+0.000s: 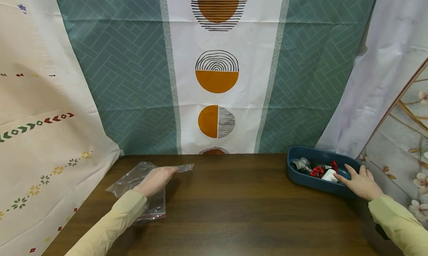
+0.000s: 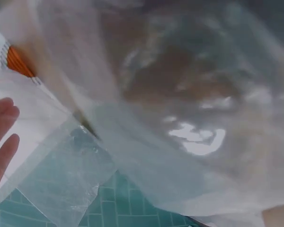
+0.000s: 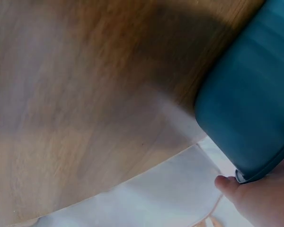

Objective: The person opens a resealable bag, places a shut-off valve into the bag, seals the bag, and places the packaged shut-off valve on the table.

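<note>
A clear plastic bag (image 1: 157, 204) lies spread on the left of the table, its flaps showing on both sides of my left hand (image 1: 156, 181). In the left wrist view the thumb (image 2: 7, 150) and fingers stand apart behind thin plastic, and more crumpled plastic (image 2: 194, 137) fills the front. At the right, a dark blue bin (image 1: 317, 185) holds red knobs (image 1: 317, 171), a white piece (image 1: 330, 175) and a small clear packet (image 1: 302, 164). My right hand (image 1: 362, 183) reaches over the bin's right end, fingers spread; one fingertip touches its outer corner.
Underneath is a dark wooden table (image 1: 234, 204). A green and white curtain (image 1: 133, 81) hangs along its back edge. Patterned cloth (image 1: 40, 137) borders the left side, and a flowered cloth (image 1: 401, 152) the right, close to the bin.
</note>
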Motion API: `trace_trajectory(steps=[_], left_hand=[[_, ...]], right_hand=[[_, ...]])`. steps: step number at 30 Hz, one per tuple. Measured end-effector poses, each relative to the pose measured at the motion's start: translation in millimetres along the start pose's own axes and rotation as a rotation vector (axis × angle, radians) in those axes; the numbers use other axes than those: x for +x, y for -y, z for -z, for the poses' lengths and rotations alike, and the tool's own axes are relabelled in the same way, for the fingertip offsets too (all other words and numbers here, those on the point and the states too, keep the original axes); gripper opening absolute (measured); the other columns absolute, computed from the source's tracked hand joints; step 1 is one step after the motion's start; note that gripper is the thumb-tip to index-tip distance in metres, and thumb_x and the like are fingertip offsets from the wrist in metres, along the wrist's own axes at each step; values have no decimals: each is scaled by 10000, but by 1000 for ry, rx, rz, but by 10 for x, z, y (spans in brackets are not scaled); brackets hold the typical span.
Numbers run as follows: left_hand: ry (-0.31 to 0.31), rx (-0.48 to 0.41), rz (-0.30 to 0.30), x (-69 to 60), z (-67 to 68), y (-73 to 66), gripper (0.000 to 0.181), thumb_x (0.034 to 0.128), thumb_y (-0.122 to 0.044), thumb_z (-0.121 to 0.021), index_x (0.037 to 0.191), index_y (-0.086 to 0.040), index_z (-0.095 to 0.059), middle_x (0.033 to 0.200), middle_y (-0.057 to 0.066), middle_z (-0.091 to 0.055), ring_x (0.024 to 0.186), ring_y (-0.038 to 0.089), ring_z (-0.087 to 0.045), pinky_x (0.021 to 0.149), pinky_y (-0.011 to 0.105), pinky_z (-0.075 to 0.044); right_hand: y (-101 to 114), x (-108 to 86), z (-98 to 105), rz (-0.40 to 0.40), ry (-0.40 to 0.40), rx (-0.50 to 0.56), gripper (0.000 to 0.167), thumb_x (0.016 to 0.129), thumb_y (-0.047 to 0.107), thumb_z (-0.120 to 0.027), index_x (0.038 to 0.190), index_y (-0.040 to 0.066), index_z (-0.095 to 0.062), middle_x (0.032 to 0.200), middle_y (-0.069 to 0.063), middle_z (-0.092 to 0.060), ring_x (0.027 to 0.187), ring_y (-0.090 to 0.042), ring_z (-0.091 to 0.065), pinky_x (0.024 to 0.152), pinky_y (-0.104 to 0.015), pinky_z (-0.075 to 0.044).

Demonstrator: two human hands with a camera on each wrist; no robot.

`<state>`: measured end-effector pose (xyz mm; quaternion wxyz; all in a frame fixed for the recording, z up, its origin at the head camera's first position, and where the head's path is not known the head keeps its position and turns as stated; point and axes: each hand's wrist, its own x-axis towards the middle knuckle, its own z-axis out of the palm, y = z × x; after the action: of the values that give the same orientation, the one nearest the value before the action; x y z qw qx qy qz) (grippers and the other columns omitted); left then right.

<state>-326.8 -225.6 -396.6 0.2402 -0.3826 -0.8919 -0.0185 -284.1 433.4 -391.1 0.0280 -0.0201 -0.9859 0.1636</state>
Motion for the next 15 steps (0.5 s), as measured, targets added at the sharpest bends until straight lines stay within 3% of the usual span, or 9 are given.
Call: trace_trajectory(steps=[4, 15], left_hand=[[-81, -4, 13, 52, 44, -18, 274, 757, 113, -626, 1003, -4, -600, 850, 76, -635, 633, 160, -573, 538, 308, -484], [-207, -110, 58, 233, 151, -155, 290, 810, 64, -615, 1091, -9, -594, 998, 94, -634, 873, 222, -606, 712, 353, -485]], right_hand=[[87, -8, -24, 9, 2, 5, 892, 883, 602, -356, 1356, -113, -109, 1236, -523, 68, 1085, -684, 27, 790, -746, -110], [342, 45, -115, 72, 5, 14, 862, 889, 578, -382, 1355, -115, -169, 1255, -510, 83, 1106, -674, 33, 820, -731, -98]])
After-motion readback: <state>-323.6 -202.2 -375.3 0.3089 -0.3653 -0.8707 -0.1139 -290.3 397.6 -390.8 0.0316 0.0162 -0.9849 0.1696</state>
